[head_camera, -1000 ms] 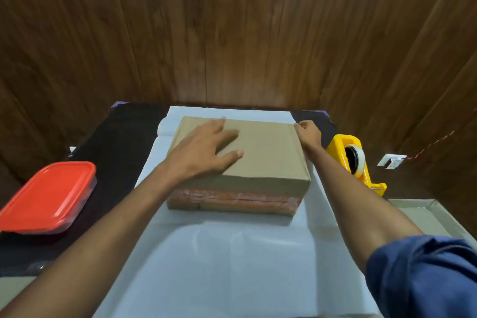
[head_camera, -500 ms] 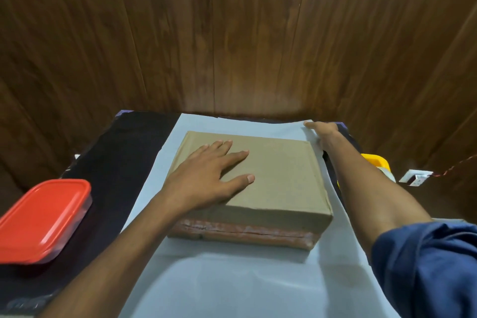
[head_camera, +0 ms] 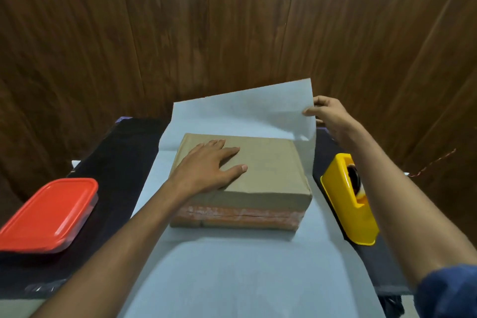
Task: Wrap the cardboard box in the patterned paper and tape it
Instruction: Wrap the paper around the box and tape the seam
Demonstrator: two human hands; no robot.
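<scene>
We see the cardboard box [head_camera: 260, 162] lying flat near the middle of the view, resting on the paper [head_camera: 232, 279], which runs under it from the near edge of the table toward twelve o'clock. The box is a low, wide, tan-brown carton with a plain matte top; its near side shows a band of glossy orange-brown tape along the seam, wrinkled and slightly uneven. The paper shows us a pale, bluish-white, unprinted face; whatever pattern it has is not visible from here. Our left hand [head_camera: 206, 169] rests palm down on the left part of the box top, fingers straight and spread, pointing toward one o'clock, gripping nothing. Our right hand [head_camera: 329, 116], at about one o'clock from the box, pinches the far right corner of the paper between thumb and fingers, and that far end stands lifted off the table, rising behind the box with its right corner highest. At three o'clock from the box, just beside the paper's right edge, sits a yellow tape dispenser [head_camera: 348, 201] on the dark tabletop [head_camera: 124, 162]. At about eight o'clock, well apart from the box, stands a container with a red lid [head_camera: 49, 214]. A dark wooden wall [head_camera: 232, 33] fills the background.
</scene>
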